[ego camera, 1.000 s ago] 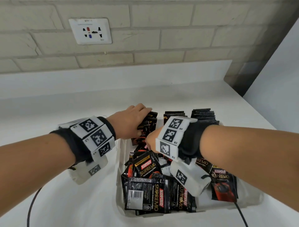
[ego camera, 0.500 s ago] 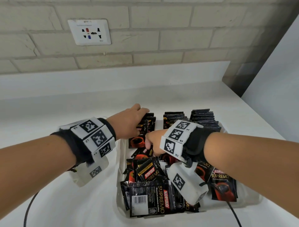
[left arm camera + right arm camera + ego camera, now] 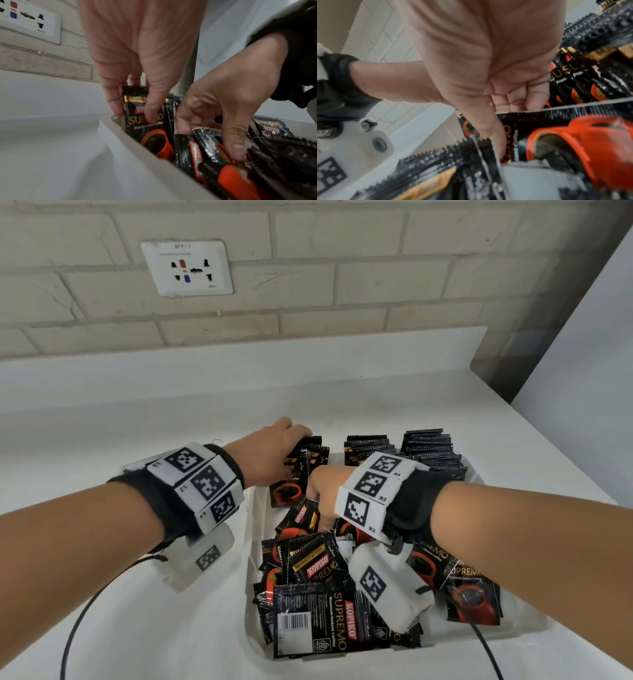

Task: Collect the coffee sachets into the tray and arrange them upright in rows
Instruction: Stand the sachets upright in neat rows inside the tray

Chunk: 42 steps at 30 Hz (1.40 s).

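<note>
**At the tray's far left corner, both hands on sachets**

Against the far left corner of the white plastic tray (image 3: 253, 546), the left hand (image 3: 265, 455) pinches an upright black-and-red coffee sachet (image 3: 145, 116), thumb on its front, fingers behind. Just beside it, toward the tray's middle, the right hand (image 3: 327, 491) curls its fingers (image 3: 235, 142) round a loose black sachet (image 3: 208, 146) from the jumbled heap (image 3: 318, 587) filling the tray's near half. Three upright rows (image 3: 428, 451) stand along the tray's far wall.
</note>
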Tool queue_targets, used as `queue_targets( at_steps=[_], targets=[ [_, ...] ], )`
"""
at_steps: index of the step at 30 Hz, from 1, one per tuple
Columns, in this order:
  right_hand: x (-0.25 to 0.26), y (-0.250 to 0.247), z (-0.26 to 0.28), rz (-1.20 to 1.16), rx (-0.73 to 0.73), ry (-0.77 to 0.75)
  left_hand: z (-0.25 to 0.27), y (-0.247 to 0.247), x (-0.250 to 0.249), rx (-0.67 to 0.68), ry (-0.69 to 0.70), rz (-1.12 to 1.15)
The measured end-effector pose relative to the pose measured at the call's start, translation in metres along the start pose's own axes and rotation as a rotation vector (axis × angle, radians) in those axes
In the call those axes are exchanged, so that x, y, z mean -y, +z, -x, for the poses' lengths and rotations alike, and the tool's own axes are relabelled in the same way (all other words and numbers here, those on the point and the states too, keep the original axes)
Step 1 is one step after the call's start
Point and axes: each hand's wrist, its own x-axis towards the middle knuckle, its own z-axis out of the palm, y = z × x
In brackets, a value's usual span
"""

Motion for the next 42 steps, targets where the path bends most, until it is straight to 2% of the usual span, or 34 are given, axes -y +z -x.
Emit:
queue_targets(
  at_steps=[2,4,9,13,17,21,26,35,38,42],
  targets=[
    [-0.001,-0.001,-0.003,-0.003,-0.051,-0.041,0.000,-0.001,-0.002,0.008,-0.004,-0.009],
    [0.000,0.001,-0.007,-0.003,-0.040,-0.071,0.000,-0.002,-0.003,0.013,-0.006,-0.020],
    [0.007,-0.006,0.002,-0.026,0.137,-0.120,0.003,-0.001,-0.003,0.030,-0.018,-0.038],
    [0.002,-0.013,0.016,-0.009,0.245,-0.219,0.006,0.000,-0.003,0.057,-0.029,-0.039],
    [0.004,-0.001,0.014,0.026,0.195,-0.276,0.008,0.001,-0.004,0.097,-0.033,-0.099],
    [0.004,-0.001,0.007,-0.006,0.115,-0.263,0.010,-0.002,-0.006,0.125,-0.049,-0.199],
    [0.000,-0.007,0.010,-0.035,-0.022,-0.264,0.015,-0.009,-0.008,0.087,-0.072,-0.210],
    [-0.001,0.001,0.020,-0.022,0.134,-0.258,0.031,-0.019,-0.011,0.021,-0.135,-0.092],
    [0.002,0.004,0.018,0.031,0.110,-0.250,0.039,-0.023,-0.014,-0.027,-0.143,-0.027],
    [0.001,0.001,0.020,-0.016,0.044,-0.263,0.051,-0.027,-0.018,-0.113,-0.127,0.062]
  ],
)
